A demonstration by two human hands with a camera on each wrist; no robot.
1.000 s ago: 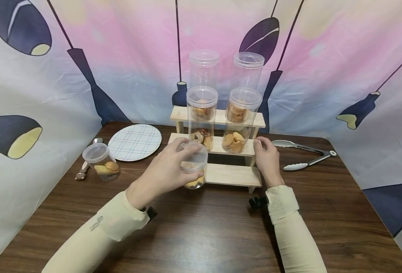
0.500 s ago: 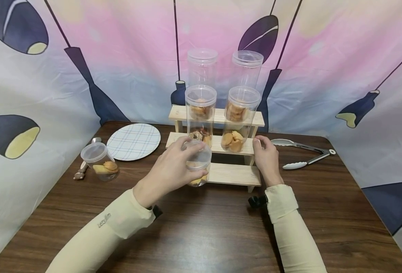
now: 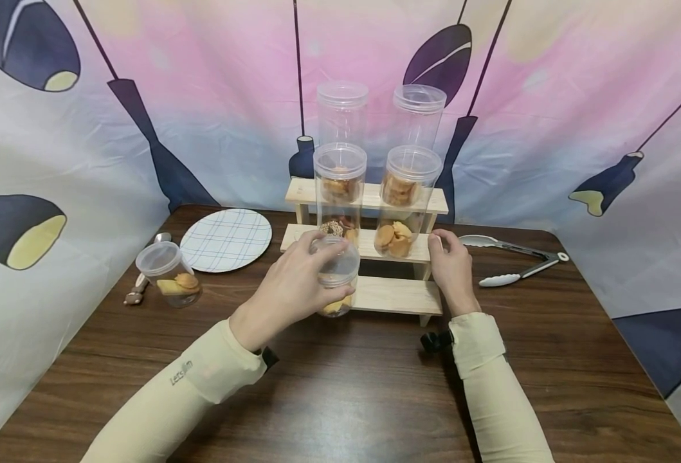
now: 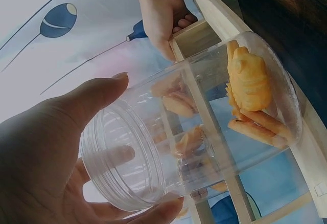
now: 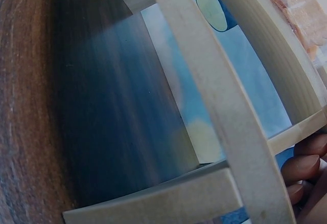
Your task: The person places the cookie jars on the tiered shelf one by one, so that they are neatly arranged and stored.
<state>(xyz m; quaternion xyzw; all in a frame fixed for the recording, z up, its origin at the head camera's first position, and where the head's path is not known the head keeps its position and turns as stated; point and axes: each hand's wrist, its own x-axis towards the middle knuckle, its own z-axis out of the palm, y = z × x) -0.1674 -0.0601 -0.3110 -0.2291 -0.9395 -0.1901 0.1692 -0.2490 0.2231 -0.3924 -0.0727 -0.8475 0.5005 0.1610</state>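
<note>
My left hand (image 3: pixel 294 276) grips a clear plastic jar (image 4: pixel 204 106) round its lid, thumb on one side and fingers on the other. Yellow, crinkled cookies lie at the bottom of this jar, which stands upright at the left end of the lowest step of a wooden display rack (image 3: pixel 398 296). In the left wrist view the jar's base is against the wooden step. My right hand (image 3: pixel 453 267) holds the rack's right end at the middle step, with fingers curled at the side rail (image 5: pixel 301 129). Behind the left hand, part of the lowest step is hidden.
Two lidded jars of cookies (image 3: pixel 400 238) stand on the middle step, and two taller-looking jars (image 3: pixel 421 122) on the top step. Left are another cookie jar (image 3: pixel 172 283), a checked plate (image 3: pixel 227 239) and a spoon (image 3: pixel 137 289). Tongs (image 3: pixel 519 260) lie right, spread.
My left hand has brought the jar slightly to the right along the lowest step, mostly in the first half second. The right hand stays at the rack, and the head view shifts slightly.
</note>
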